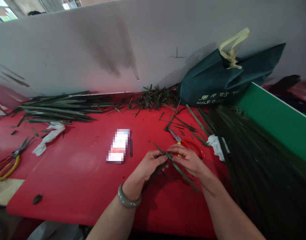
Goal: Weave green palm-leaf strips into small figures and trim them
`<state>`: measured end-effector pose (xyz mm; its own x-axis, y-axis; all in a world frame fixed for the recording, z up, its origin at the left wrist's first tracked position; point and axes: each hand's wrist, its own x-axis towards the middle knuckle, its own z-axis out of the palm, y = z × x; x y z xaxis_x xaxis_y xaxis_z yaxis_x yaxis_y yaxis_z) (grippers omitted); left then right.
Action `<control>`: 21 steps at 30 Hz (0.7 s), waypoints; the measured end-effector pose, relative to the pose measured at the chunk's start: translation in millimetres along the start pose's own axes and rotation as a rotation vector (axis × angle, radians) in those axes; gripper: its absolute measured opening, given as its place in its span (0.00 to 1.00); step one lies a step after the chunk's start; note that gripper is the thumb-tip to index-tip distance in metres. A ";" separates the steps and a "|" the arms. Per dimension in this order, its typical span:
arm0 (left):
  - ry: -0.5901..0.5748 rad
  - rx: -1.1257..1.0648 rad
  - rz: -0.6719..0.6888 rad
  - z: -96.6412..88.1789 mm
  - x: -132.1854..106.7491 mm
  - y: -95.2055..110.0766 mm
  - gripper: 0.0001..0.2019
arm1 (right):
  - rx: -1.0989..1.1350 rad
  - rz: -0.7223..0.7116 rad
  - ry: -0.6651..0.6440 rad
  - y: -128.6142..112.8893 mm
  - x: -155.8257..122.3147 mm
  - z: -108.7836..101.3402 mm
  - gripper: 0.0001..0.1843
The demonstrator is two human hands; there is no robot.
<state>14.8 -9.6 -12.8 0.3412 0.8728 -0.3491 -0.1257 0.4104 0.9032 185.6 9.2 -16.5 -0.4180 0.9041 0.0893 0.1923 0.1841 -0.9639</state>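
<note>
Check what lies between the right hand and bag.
Red-handled scissors and loose green strips lie between the right hand and bag, in the head view.

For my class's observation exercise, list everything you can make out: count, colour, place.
Held strips: several, green, between both hands
Scissors: two, red and yellow, far left and centre
Pixelated rectangle: one, mostly white, centre
Tissues: two, white, left and right
Loose strips: many, dark green, left and right piles
Scraps: many, dark green, heaped by wall
Bag: one, dark teal, against wall
Board: one, green, right
Table: one, red, beneath hands
Wall: one, whitish, behind
Bracelet: one, greenish, left wrist
Left hand, right hand: one each, bare, on held strips
</note>
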 end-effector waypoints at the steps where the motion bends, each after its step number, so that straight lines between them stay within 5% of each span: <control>1: 0.026 -0.032 0.016 -1.2 0.9 0.4 0.12 | 0.043 0.031 0.030 2.0 0.9 0.9 0.14; 7: 0.422 -0.297 0.213 -16.3 7.8 7.9 0.10 | 0.116 0.227 0.297 10.9 5.6 13.5 0.13; 12: 0.615 -0.376 0.332 -24.2 13.1 8.9 0.11 | 0.068 0.214 0.096 6.2 1.2 45.1 0.10; 21: 0.631 -0.279 0.365 -17.6 12.4 2.3 0.10 | 0.193 0.247 -0.136 7.1 -3.4 79.8 0.08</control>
<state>2.4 6.8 -19.5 -0.3510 0.9162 -0.1932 -0.3863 0.0462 0.9212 117.5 -23.3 -43.7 -0.4965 0.8503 -0.1749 0.1360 -0.1228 -0.9831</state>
